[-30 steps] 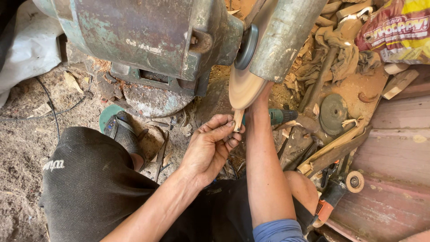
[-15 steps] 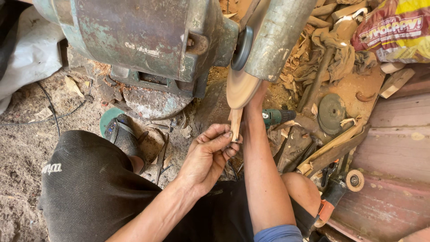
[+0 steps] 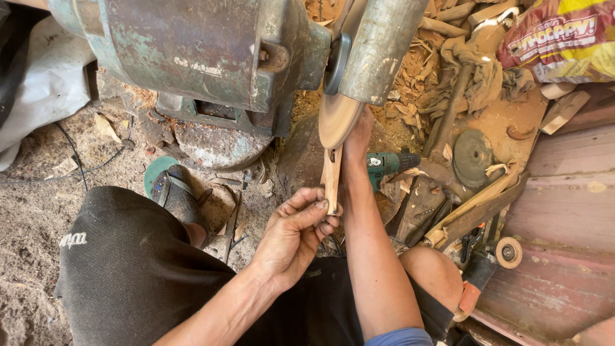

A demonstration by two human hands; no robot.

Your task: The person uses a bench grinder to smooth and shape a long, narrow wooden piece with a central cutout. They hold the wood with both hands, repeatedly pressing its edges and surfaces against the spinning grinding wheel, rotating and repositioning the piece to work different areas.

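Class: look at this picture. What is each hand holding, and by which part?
Left hand pinches the wooden spoon by its handle end; right hand steadies its bowl end.

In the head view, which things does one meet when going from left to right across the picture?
White sheet → sandal → left hand → wooden piece → green drill → round disc → small wheel.

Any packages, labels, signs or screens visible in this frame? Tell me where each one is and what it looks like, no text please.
Snack-type bag: top right corner, on wood scraps; crinkled plastic, yellow and red with bold lettering.
Raised lettering strip: on the green, worn motor housing, upper left; pale and scuffed.
Small logo print: on the black shorts, lower left; white.
No signs or screens.
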